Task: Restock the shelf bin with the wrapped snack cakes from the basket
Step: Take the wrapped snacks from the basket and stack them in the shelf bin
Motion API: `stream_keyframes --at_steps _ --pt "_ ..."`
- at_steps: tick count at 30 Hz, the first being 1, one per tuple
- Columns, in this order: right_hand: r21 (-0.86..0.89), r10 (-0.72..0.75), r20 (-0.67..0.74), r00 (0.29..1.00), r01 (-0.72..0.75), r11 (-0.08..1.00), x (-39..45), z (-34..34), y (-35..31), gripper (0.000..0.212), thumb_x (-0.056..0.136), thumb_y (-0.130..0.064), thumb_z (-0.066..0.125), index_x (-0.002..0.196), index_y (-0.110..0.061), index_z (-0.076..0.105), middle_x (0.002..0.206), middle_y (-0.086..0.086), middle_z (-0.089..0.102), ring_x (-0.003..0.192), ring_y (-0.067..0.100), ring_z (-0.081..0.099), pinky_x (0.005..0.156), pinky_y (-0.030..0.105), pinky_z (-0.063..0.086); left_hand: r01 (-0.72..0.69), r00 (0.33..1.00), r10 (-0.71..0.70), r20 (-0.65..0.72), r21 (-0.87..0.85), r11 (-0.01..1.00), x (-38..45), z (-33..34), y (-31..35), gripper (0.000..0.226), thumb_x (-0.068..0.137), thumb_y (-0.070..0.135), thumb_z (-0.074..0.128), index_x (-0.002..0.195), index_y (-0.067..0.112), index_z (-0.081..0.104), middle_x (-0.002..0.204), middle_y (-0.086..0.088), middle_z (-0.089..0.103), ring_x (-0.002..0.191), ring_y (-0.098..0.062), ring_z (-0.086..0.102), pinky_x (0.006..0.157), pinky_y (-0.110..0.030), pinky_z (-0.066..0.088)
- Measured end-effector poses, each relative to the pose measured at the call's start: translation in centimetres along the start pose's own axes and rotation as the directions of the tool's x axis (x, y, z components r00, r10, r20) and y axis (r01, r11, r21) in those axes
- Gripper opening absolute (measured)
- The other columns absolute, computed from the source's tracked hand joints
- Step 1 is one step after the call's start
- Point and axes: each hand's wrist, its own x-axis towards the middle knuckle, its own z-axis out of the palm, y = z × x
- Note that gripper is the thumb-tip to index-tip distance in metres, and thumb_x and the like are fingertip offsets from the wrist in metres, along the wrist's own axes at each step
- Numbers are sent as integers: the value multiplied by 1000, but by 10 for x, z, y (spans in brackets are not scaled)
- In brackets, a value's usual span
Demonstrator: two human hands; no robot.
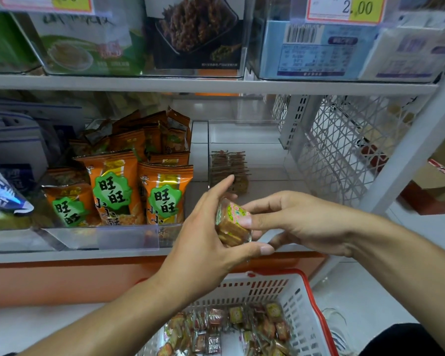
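Note:
A small stack of wrapped snack cakes (232, 224) is held between both hands in front of the shelf edge. My left hand (203, 242) cups the stack from the left and below, thumb under it. My right hand (290, 222) pinches it from the right, thumb on the top label. Behind them stands a clear shelf bin (262, 140) with a few cakes (230, 168) stacked at its left. Below, a white basket with a red rim (303, 301) holds several more wrapped cakes (231, 330).
Orange snack bags (129, 186) fill the bin to the left. A white mesh shelf divider (344, 142) stands to the right of the clear bin. Boxed goods and price tags sit on the shelf above (190, 83).

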Motion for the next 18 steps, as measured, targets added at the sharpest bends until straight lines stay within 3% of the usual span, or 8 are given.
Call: stream_keyframes --at_steps 2,4,6,9,14,16,18 --pt "27 39 63 997 -41 999 0 -1 0 24 93 -29 69 112 -16 75 95 2 71 80 8 59 72 23 55 40 998 -40 50 -7 999 -2 0 0 114 57 69 86 151 60 22 142 28 47 128 5 54 108 -24 48" --pt "57 91 88 992 -96 994 1 -3 1 26 94 -27 68 115 -12 74 106 12 73 89 16 64 75 31 58 99 990 -93 107 -48 994 -5 0 -3 118 62 51 94 153 60 19 143 28 49 125 10 55 102 -12 47" --pt "53 142 67 988 -145 988 2 -7 3 28 95 -27 66 116 -9 72 116 18 72 99 24 64 81 41 61 131 980 -120 157 -61 989 -6 0 -4 123 68 30 97 156 57 15 131 35 54 114 23 55 89 1 43" --pt "48 172 108 979 -178 983 3 -12 3 34 95 -29 66 119 -6 70 119 20 70 102 26 66 83 42 61 152 978 -147 149 -19 988 -5 0 -4 118 79 15 89 156 54 9 104 61 50 95 38 47 74 9 36" --pt "-54 121 118 986 -115 992 5 -14 4 24 95 -23 67 113 -8 73 115 18 71 101 16 63 86 39 54 179 980 -181 78 25 983 -4 1 -4 121 78 20 89 154 61 6 123 36 48 102 20 57 76 1 44" --pt "-62 88 139 986 -80 995 5 -14 3 14 90 -14 73 104 -14 74 102 6 73 93 9 67 81 30 53 201 978 -201 50 8 980 -2 1 -3 119 76 25 90 155 58 8 122 35 47 99 27 52 73 2 43" --pt "-27 43 123 991 -39 999 5 -17 0 26 81 -9 79 105 -12 69 99 4 73 86 11 70 77 26 56 221 975 -221 33 -5 975 0 1 -2 120 75 24 91 156 55 9 120 31 52 97 23 56 71 0 45"
